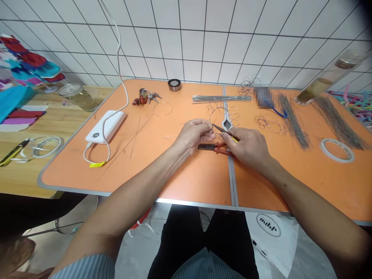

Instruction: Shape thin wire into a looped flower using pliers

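Note:
My left hand is closed in a pinch on a thin wire, with its fingertips close to my right hand. My right hand is wrapped round a slim tool with a dark pointed tip and yellow on its grip; its exact kind is hard to make out. The tip points left at the left fingertips. Fine wire loops spread just beyond both hands. Below the fingers, red-handled pliers lie on the orange table, partly covered by my right hand.
Wire bundles and a roll of white tape lie right, near a tilted glass bottle. Straight wires lie at the back. Left are keys, a white power bank with a cable, and a yellow cutter.

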Demonstrator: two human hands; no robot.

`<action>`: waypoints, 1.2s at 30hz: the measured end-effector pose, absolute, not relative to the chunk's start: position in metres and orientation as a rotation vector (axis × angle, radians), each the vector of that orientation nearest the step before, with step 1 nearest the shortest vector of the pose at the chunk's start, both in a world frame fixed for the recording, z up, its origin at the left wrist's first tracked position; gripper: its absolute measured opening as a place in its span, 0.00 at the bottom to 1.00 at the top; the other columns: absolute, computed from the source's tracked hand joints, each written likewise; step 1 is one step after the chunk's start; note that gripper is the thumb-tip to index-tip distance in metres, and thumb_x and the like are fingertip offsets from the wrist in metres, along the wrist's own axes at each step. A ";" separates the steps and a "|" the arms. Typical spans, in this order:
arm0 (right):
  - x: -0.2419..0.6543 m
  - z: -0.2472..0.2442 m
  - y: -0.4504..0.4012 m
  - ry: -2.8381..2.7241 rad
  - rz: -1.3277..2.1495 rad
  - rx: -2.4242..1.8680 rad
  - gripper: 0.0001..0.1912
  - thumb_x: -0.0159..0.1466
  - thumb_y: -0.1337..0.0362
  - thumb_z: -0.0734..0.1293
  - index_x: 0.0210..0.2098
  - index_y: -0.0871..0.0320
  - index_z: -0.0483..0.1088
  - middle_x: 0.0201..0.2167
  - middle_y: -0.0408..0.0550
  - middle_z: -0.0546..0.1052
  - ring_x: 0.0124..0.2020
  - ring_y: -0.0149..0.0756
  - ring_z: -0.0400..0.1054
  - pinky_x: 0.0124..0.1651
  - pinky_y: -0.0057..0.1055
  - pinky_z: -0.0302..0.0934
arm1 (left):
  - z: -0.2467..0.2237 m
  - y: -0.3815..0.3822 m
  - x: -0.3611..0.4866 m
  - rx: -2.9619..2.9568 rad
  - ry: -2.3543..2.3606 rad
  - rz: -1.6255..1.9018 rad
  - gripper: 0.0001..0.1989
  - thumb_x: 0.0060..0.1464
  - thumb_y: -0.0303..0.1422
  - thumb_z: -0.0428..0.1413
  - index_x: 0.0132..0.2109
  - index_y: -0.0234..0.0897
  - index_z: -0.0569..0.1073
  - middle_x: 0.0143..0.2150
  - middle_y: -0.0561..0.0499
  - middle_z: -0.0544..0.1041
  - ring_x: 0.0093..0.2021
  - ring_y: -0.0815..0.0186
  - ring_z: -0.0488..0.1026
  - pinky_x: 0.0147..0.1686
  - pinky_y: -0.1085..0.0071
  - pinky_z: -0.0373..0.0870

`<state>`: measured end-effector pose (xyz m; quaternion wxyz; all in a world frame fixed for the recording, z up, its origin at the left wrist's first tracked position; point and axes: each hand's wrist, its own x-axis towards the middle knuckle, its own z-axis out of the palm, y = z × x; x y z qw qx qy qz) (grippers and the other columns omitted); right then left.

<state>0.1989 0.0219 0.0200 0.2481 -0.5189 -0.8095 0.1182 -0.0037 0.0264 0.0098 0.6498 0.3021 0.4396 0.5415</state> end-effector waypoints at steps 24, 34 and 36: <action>0.197 0.023 0.029 -1.912 1.353 -1.244 0.31 0.72 0.34 0.62 0.28 0.50 0.74 0.13 0.36 0.61 0.16 0.33 0.55 0.35 0.38 0.69 | 0.008 0.026 -0.001 0.789 1.023 1.289 0.04 0.54 0.24 0.63 0.32 0.32 0.77 0.25 0.50 0.78 0.25 0.69 0.78 0.30 0.76 0.77; 0.192 0.020 0.020 -2.270 0.024 -1.491 0.18 0.75 0.53 0.64 0.39 0.55 0.82 0.37 0.51 0.85 0.39 0.44 0.77 0.33 0.36 0.48 | 0.012 0.028 -0.003 0.625 1.007 1.237 0.07 0.56 0.21 0.62 0.30 0.31 0.75 0.24 0.51 0.76 0.26 0.69 0.79 0.29 0.78 0.77; 0.194 0.024 0.022 -2.236 0.277 -1.502 0.18 0.75 0.51 0.64 0.40 0.53 0.82 0.37 0.47 0.86 0.38 0.43 0.77 0.35 0.35 0.53 | 0.012 0.029 -0.004 0.650 0.998 1.245 0.07 0.56 0.21 0.62 0.30 0.31 0.75 0.25 0.51 0.76 0.27 0.68 0.81 0.29 0.78 0.77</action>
